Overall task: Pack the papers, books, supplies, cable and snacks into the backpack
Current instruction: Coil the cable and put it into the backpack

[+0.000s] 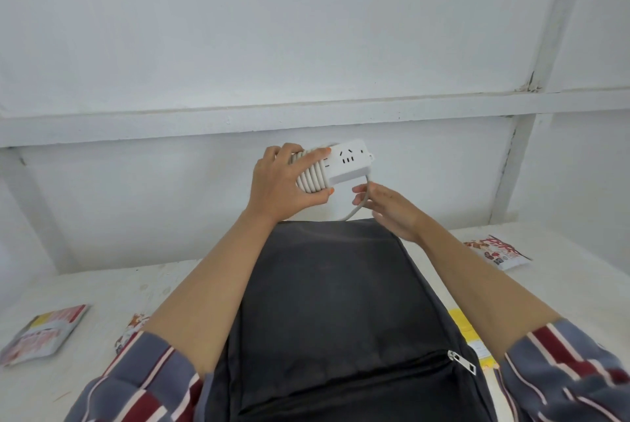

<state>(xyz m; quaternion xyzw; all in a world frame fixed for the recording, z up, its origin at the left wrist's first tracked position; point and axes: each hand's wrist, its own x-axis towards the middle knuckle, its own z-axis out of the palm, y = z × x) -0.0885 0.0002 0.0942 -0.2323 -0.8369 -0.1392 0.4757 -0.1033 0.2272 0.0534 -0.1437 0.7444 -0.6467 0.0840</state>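
Observation:
A dark grey backpack (pixel 334 292) lies flat on the white table, its zipper pull (pixel 462 362) near me. Above its far end my left hand (pixel 279 183) grips a white power strip (pixel 347 162) with its cable (pixel 312 174) coiled around the body. My right hand (pixel 388 208) pinches the loose end of that cable just below the strip. Snack packets lie on the table: one at far left (pixel 41 334), one partly under my left arm (pixel 131 328), one at right (pixel 496 251).
A yellow item (pixel 465 329) pokes out from under the backpack's right side. The white table (pixel 102 285) runs up to a white wall (pixel 306 46) with ledges close behind the backpack.

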